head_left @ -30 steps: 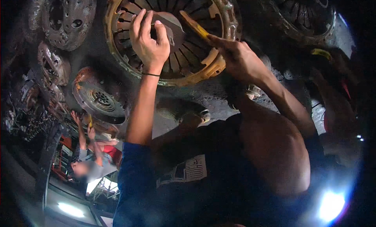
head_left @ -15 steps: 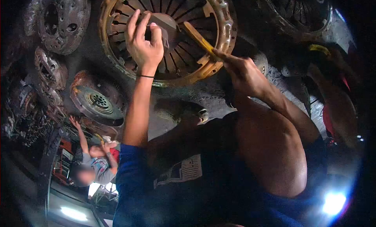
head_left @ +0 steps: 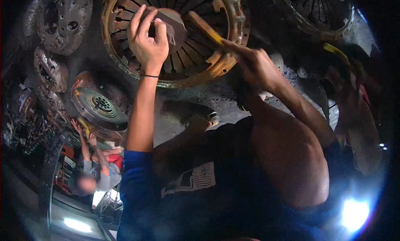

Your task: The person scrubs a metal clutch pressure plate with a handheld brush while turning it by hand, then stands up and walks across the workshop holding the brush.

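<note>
A round, rust-brown clutch pressure plate (head_left: 216, 68) with radial spring fingers lies at the top middle. My left hand (head_left: 148, 45) is over its centre, fingers spread and thumb apart, beside a round dark hub piece (head_left: 179, 37). Whether the fingertips touch this piece cannot be made out. My right hand (head_left: 260, 66) is closed around one end of a yellow and brown wooden stick (head_left: 210, 31), whose other end points over the plate towards the hub. What kind of tool the stick belongs to is unclear.
Rusty metal discs (head_left: 100, 101) and other round parts (head_left: 64, 26) lie on the left. Another clutch plate (head_left: 323, 14) is at the top right. A person (head_left: 98, 170) at lower left holds something yellow. On the right, a blurred arm (head_left: 354, 99) is near another yellow tool (head_left: 336, 53).
The wooden stick in my right hand has shifted up and left. My left hand has moved slightly left, as has the view of the plate. The other person's hands have come closer together.
</note>
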### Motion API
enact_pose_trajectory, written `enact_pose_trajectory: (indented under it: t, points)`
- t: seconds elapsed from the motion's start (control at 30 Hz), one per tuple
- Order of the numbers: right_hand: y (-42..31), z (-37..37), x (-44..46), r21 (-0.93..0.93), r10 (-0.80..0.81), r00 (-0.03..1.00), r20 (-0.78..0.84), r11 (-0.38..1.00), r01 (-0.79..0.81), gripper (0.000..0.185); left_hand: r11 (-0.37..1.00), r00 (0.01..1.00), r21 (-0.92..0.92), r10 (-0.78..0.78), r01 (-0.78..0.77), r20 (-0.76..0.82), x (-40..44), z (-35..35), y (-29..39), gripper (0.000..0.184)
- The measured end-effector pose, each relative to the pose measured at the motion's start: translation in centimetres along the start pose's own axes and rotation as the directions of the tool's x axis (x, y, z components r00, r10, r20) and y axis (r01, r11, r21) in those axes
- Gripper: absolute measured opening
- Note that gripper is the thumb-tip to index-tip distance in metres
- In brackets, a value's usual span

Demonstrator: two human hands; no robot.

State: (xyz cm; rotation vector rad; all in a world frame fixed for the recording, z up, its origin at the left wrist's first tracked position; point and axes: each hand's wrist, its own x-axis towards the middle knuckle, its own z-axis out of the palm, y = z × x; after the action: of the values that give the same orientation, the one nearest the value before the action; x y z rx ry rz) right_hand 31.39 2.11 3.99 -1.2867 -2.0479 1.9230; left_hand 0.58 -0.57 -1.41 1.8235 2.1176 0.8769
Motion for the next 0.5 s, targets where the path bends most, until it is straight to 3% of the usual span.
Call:
enact_pose_trajectory:
  t: [0.13, 0.17, 0.3, 0.4, 0.5]
  points:
    - [0.1, 1.9, 2.8, 0.033, -0.105, 0.987, -0.120, 0.993, 0.109, 0.047, 1.000, 1.000, 0.005, 0.012, -0.012, -0.015, 0.3, -0.1, 0.3, 0.023]
    - [-0.6, 0.9, 0.9, 0.069, 0.084, 0.996, 0.012, 0.994, -0.085, 0.047, 1.000, 1.000, 0.001, 0.010, -0.010, -0.005, 0.3, -0.1, 0.2, 0.023]
    - [2.7, 0.3, -3.1, -0.050, -0.112, 0.994, -0.006, 0.992, 0.112, 0.049, 1.000, 1.000, -0.016, 0.013, -0.014, -0.019, 0.2, 0.0, -0.1, 0.023]
    - [-0.6, 0.2, 1.6, -0.029, -0.069, 0.997, -0.040, 0.997, 0.068, 0.049, 0.999, 0.998, -0.032, 0.042, -0.043, -0.043, -0.1, 0.5, -0.6, 0.023]
    - [0.9, 2.3, 2.6, 0.049, -0.062, 0.995, -0.083, 0.997, 0.066, 0.051, 0.998, 0.998, -0.026, 0.054, -0.055, -0.036, 0.3, 0.4, -0.5, 0.024]
